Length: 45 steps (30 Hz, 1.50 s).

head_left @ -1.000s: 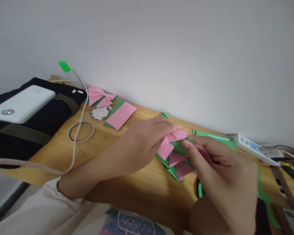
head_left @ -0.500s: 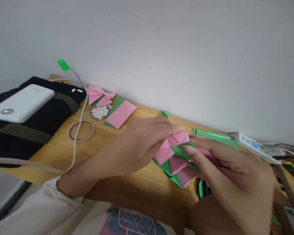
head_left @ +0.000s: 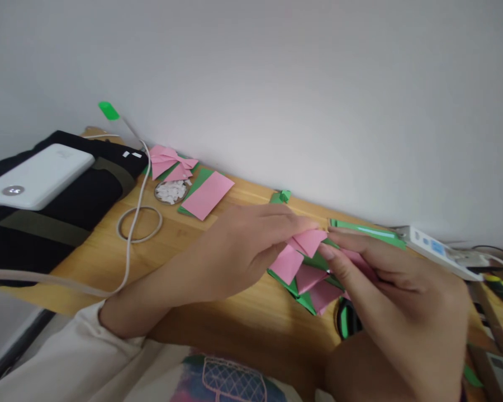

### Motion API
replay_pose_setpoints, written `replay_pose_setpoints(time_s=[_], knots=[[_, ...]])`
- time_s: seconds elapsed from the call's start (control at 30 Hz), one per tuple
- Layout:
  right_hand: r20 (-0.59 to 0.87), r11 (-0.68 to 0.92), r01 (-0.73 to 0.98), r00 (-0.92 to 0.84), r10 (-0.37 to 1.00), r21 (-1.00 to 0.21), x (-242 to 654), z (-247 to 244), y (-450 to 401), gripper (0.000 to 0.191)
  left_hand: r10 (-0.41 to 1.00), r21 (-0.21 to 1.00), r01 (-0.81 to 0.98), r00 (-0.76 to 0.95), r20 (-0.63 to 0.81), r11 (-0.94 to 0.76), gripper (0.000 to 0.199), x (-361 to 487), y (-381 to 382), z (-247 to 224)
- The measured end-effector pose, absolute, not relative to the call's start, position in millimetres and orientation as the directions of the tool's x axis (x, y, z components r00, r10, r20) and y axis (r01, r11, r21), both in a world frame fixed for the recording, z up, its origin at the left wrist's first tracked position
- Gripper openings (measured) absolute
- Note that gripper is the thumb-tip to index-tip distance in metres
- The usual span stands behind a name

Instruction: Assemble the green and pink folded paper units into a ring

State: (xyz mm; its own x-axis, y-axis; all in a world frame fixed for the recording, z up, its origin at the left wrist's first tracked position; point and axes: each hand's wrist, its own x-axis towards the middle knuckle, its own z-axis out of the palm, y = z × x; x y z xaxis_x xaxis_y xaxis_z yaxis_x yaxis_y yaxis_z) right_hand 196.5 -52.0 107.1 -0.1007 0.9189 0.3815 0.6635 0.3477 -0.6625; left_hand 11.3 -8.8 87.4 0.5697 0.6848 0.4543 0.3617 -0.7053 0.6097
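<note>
A pink and green folded-paper piece [head_left: 288,264], built of several overlapping units, is held between both hands above the wooden table. My left hand [head_left: 251,245] is closed on its upper left side, with the fingertips at a raised pink fold; most of those fingers are hidden behind the back of the hand. From the right, my right hand [head_left: 402,296] pinches the piece, thumb on the near face and fingers behind it. The palm covers the piece's right part.
Pink and green paper strips [head_left: 207,195] lie at the back left beside a dish of small white bits [head_left: 171,191] and folded pink pieces [head_left: 171,163]. A white power bank [head_left: 42,176] rests on a black bag [head_left: 100,206]. At right is a power strip [head_left: 438,251].
The paper piece has tilted and shifted slightly right and up. Its top pink fold now stands out more at my left fingertips. Both hands keep their hold.
</note>
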Motion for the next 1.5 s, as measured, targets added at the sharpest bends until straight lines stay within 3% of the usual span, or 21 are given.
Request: replay_pose_setpoints(time_s=[0.33,0.67,0.77,0.83,1.13,1.5], knots=[[0.370,0.409,0.672,-0.211,0.905,-0.618,197.1,110.0,-48.8,0.014,0.803,0.775,0.328,0.477,0.358,-0.540,0.020,14.1,-2.8,90.3],[0.292,0.354,0.667,-0.208,0.933,-0.655,204.8,107.4,-45.8,0.006,0.887,0.926,0.226,0.420,0.189,-0.304,0.014,17.2,-5.0,92.5],[0.206,0.323,0.668,-0.251,0.946,-0.671,206.6,109.3,-45.6,0.028,0.892,0.936,0.218,0.422,0.163,-0.275,0.011,17.3,-3.4,92.2],[0.184,0.312,0.654,-0.259,0.948,-0.689,206.5,109.6,-45.1,0.033,0.885,0.938,0.222,0.442,0.146,-0.265,0.012,17.0,-1.8,92.0],[0.183,0.324,0.650,-0.277,0.943,-0.687,204.1,108.7,-43.5,0.029,0.848,0.899,0.279,0.504,0.162,-0.338,0.025,16.3,0.2,89.8],[0.201,0.364,0.631,-0.316,0.927,-0.685,203.1,108.9,-44.0,0.025,0.833,0.856,0.316,0.512,0.209,-0.409,0.021,14.7,-1.8,91.6]])
